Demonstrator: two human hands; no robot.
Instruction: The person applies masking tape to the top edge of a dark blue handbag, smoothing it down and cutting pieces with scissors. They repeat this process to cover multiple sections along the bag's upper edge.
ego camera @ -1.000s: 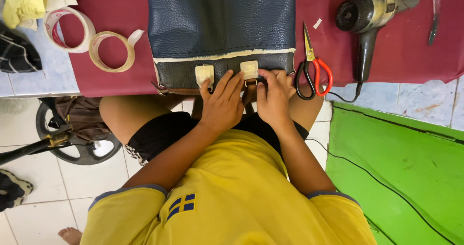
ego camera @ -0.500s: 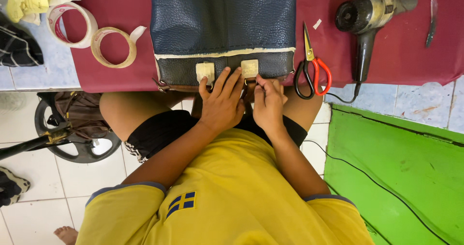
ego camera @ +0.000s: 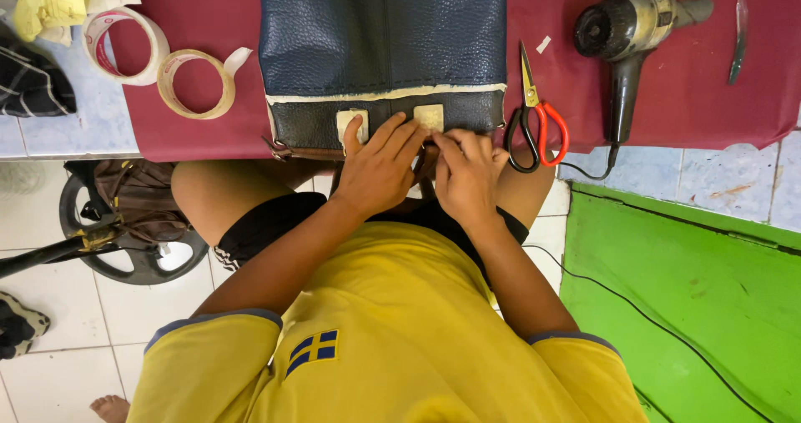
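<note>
A dark blue leather bag point(ego camera: 380, 39) lies flat on a maroon cloth point(ego camera: 667, 81), its near edge turned toward me with a pale glued strip and two small tan patches. My left hand point(ego camera: 377, 166) lies flat on that near edge, fingers spread beside the left patch. My right hand point(ego camera: 465, 173) presses on the edge just right of it, fingers curled over the rim under the right patch. Both hands touch the bag; whether the fingers pinch anything I cannot tell.
Red-handled scissors point(ego camera: 538, 123) lie right of the bag, next to a black and silver hair dryer point(ego camera: 634, 31) with its cord trailing off the edge. Two tape rolls point(ego camera: 193, 83) sit at the left. A green mat point(ego camera: 692, 298) and a wheeled stand point(ego camera: 125, 231) are on the floor.
My right hand has slid slightly left along the bag's near edge, closer to my left hand. The left hand stays pressed in the same place.
</note>
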